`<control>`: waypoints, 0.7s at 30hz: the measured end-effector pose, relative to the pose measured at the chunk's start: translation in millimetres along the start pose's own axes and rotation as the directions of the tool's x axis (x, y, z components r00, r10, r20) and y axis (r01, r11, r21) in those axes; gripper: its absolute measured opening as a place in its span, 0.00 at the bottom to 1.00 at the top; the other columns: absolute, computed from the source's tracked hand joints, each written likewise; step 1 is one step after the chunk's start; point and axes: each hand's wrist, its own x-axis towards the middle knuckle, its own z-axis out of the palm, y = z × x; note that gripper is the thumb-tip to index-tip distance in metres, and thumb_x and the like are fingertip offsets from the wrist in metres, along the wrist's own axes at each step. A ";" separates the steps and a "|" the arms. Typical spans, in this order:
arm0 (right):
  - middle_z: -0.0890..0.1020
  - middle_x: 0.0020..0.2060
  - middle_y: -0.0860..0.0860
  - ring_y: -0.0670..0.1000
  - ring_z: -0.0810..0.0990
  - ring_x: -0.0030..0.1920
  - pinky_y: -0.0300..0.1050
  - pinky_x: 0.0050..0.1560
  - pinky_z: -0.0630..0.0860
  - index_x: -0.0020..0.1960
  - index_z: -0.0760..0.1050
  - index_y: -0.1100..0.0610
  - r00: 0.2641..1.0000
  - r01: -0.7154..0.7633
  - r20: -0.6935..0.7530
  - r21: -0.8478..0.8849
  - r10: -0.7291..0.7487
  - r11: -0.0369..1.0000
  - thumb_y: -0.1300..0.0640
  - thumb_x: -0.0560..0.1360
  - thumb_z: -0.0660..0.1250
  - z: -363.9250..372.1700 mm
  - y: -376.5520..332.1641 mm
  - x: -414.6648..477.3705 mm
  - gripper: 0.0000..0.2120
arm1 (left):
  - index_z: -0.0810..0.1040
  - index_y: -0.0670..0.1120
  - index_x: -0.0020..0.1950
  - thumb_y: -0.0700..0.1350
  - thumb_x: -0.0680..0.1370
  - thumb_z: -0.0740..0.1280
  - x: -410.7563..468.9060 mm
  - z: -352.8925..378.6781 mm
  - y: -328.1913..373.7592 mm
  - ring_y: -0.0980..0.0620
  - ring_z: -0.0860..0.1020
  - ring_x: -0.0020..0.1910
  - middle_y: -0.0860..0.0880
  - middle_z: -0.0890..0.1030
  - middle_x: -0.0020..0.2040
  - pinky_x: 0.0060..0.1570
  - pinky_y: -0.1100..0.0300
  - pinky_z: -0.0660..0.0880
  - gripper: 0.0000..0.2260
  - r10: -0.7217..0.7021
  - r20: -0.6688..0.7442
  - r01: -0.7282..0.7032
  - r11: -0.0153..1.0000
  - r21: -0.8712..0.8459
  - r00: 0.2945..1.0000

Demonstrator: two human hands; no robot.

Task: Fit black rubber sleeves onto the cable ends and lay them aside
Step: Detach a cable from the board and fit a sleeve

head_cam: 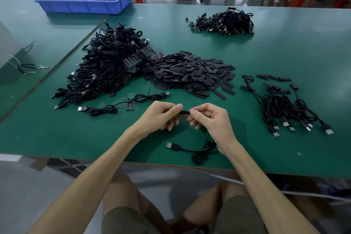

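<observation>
1. A black rubber sleeve [184, 112] is held level above the near middle of the green worktop [284, 53], between the two hands.
2. The left hand [163, 115] is closed on the sleeve's left end. It is pinched between thumb and forefinger, and the other fingers are curled beneath.
3. The right hand [209, 118] is closed at the sleeve's right end with thumb and forefinger pinched together. The cable [202, 150] is gripped there, though the join itself is hidden by the fingertips.
4. From under the right palm the cable hangs to the worktop, where it lies coiled at the near edge. Its USB plug [169, 145] is pointed left.
5. A heap of loose sleeves [191, 74] is piled beyond the hands, touching a larger heap of cables [110, 66] on its left.
6. Sleeved cables [284, 104] are laid at the near right.
7. A further bundle [226, 22] is seen at the far right and a blue tray [85, 0] at the far left.
</observation>
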 end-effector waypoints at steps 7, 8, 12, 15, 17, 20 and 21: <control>0.87 0.38 0.58 0.51 0.85 0.35 0.40 0.37 0.80 0.48 0.83 0.62 1.000 -0.009 0.001 -0.006 0.009 1.000 0.63 0.79 0.73 -0.1 0.9 1.1 0.02 | 0.86 0.53 0.38 0.52 0.84 0.65 1.9 -5.5 5.3 0.57 0.69 0.23 0.53 0.77 0.28 0.24 0.68 0.63 0.17 -0.095 0.086 0.101 0.993 -0.061 0.992; 0.87 0.38 0.58 0.51 0.85 0.35 0.40 0.36 0.80 0.48 0.83 0.63 1.000 -0.010 0.006 -0.002 0.010 1.000 0.63 0.79 0.73 -0.2 1.0 1.1 0.02 | 0.85 0.53 0.37 0.52 0.84 0.65 2.4 -6.5 6.0 0.57 0.68 0.23 0.53 0.76 0.27 0.23 0.68 0.63 0.17 -0.108 0.101 0.115 0.991 -0.062 0.989; 0.87 0.38 0.58 0.51 0.85 0.36 0.40 0.37 0.80 0.48 0.83 0.62 1.000 -0.012 0.016 -0.010 0.012 1.000 0.63 0.78 0.74 -0.2 1.8 1.6 0.02 | 0.84 0.51 0.37 0.54 0.83 0.66 4.5 -11.8 8.5 0.54 0.66 0.24 0.48 0.75 0.29 0.22 0.66 0.62 0.17 -0.132 0.182 0.140 0.989 -0.037 0.974; 0.87 0.38 0.58 0.51 0.85 0.36 0.40 0.37 0.80 0.48 0.83 0.63 1.000 -0.009 0.015 -0.017 0.010 1.000 0.63 0.78 0.74 0.2 1.5 1.7 0.02 | 0.84 0.50 0.38 0.55 0.83 0.66 5.5 -14.9 8.6 0.53 0.67 0.26 0.48 0.76 0.30 0.23 0.66 0.63 0.16 -0.138 0.215 0.150 0.988 -0.040 0.967; 0.87 0.38 0.58 0.52 0.85 0.36 0.40 0.37 0.80 0.48 0.83 0.63 1.000 -0.004 0.020 -0.028 0.005 1.000 0.63 0.78 0.74 0.2 1.6 1.3 0.02 | 0.84 0.49 0.40 0.55 0.82 0.67 6.3 -14.6 7.5 0.51 0.67 0.27 0.47 0.77 0.31 0.23 0.65 0.63 0.16 -0.143 0.220 0.155 0.987 -0.039 0.965; 0.87 0.38 0.58 0.53 0.85 0.36 0.41 0.37 0.81 0.48 0.83 0.63 0.999 0.005 0.040 -0.059 -0.002 0.998 0.63 0.78 0.74 0.8 1.3 0.7 0.02 | 0.84 0.41 0.44 0.56 0.82 0.68 7.3 -13.5 4.6 0.50 0.67 0.27 0.44 0.77 0.33 0.23 0.66 0.64 0.19 -0.152 0.207 0.160 0.987 -0.020 0.966; 0.87 0.38 0.57 0.53 0.85 0.36 0.42 0.37 0.81 0.48 0.83 0.63 0.999 0.008 0.050 -0.072 -0.004 0.997 0.63 0.78 0.74 1.4 0.9 0.6 0.02 | 0.84 0.40 0.44 0.56 0.81 0.68 7.6 -13.4 3.8 0.51 0.68 0.27 0.43 0.77 0.33 0.24 0.66 0.64 0.19 -0.153 0.205 0.160 0.987 -0.016 0.967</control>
